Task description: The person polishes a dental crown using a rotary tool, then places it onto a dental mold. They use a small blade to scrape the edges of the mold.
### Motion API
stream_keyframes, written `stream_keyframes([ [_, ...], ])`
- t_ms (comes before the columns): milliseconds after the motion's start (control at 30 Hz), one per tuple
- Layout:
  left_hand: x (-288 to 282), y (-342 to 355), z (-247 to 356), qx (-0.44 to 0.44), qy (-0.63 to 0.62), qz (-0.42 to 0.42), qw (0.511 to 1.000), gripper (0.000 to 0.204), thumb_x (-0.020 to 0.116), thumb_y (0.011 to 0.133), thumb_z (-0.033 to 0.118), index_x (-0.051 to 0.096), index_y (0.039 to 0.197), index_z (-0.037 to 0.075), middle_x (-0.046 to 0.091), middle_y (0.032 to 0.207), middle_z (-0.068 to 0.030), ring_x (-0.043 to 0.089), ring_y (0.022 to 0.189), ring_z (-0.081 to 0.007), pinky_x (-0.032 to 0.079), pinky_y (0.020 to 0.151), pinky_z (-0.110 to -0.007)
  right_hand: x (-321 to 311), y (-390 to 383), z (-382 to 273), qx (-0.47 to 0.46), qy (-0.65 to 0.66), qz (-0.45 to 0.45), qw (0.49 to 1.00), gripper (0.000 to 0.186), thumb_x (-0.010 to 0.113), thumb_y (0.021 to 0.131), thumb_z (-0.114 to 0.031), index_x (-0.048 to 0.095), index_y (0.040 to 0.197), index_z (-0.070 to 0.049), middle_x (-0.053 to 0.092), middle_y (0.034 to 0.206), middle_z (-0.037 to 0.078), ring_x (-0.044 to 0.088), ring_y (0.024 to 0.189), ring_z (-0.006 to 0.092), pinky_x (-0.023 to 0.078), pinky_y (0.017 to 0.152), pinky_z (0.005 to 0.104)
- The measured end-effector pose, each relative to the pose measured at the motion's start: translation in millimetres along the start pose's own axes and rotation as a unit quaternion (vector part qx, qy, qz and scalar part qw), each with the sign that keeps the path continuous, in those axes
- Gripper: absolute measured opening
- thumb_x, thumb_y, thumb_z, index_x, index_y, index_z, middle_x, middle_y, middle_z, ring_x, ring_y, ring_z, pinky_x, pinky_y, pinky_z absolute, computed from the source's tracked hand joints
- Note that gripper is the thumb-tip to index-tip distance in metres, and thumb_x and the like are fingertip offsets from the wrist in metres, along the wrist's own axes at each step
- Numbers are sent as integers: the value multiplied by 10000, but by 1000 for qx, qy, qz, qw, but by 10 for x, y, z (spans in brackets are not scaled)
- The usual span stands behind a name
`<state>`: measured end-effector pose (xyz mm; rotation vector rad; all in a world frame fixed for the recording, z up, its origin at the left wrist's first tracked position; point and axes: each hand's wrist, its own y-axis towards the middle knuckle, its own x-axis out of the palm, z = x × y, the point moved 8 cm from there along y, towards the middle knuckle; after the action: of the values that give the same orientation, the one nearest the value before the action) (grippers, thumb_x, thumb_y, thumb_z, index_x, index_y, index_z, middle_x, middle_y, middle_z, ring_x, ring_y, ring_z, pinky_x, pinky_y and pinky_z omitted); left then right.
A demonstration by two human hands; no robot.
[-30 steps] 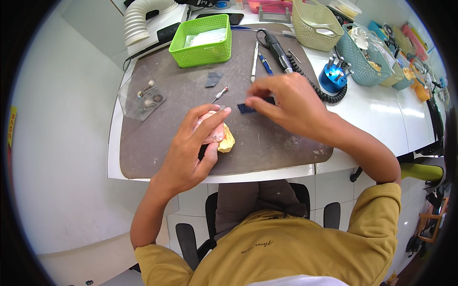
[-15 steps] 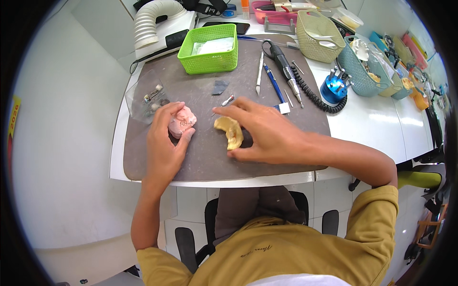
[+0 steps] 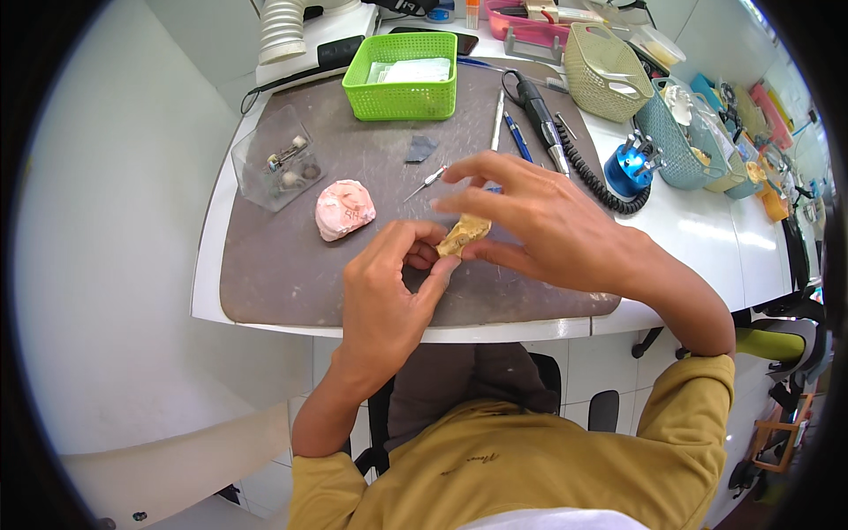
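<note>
The left hand (image 3: 387,278) pinches the yellow dental cast (image 3: 466,234) over the brownish mat (image 3: 283,274), apparently steadying it; the right hand (image 3: 552,221) arches spread fingers across it, contact unclear. The pink cast (image 3: 344,210) lies apart, leaving both hands for 1 piece.

Top of the table (image 3: 698,231), and there's a lime-green basket (image 3: 400,108) loaded with white packets (image 3: 415,71)! Swing right: a beige basket (image 3: 601,84), a teal basket (image 3: 669,141) just beside it, and 1 round blue holder (image 3: 626,175) bristling with metal pins. Over on the left, a white ribbed hose (image 3: 281,37), and nearer, a clear box (image 3: 258,152) with small brush heads (image 3: 289,181) inside.
</note>
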<state>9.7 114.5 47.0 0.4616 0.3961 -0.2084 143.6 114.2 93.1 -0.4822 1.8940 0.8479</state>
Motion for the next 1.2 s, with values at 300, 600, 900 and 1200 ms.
stream_keyframes([
  [300, 47, 39, 0, -56, 0, -33, 998, 203, 763, 800, -12, 658, 973, -26, 703, 880, -76, 659, 770, -126, 532, 735, -261, -8, 105, 28, 17, 22, -28, 999, 97, 700, 815, -106, 668, 863, -28, 664, 974, 99, 621, 980, 301, 507, 813, 420],
  [600, -83, -59, -122, -77, 4, 32, 996, 182, 706, 822, -62, 664, 996, -25, 709, 905, -78, 646, 782, -120, 524, 756, -258, 92, 411, 699, 40, -124, 14, 991, 123, 691, 815, -131, 704, 885, -31, 675, 979, 117, 626, 985, 314, 510, 863, 415],
  [900, -92, -51, -184, -87, -62, 30, 994, 234, 619, 874, -82, 628, 1103, -35, 696, 1012, -84, 641, 914, -118, 504, 840, -253, 166, 507, 570, -24, -81, 15, 996, 149, 707, 824, -134, 704, 940, -41, 696, 901, 103, 658, 889, 294, 524, 802, 387],
  [1200, -93, 126, -240, -172, -286, 46, 942, 290, 488, 1014, 107, 523, 1282, 0, 606, 1124, -103, 685, 1024, -203, 632, 743, -322, -626, 389, 518, 53, 140, 91, 984, 114, 689, 848, -78, 686, 936, -6, 657, 779, 55, 599, 670, 123, 488, 624, 274],
])
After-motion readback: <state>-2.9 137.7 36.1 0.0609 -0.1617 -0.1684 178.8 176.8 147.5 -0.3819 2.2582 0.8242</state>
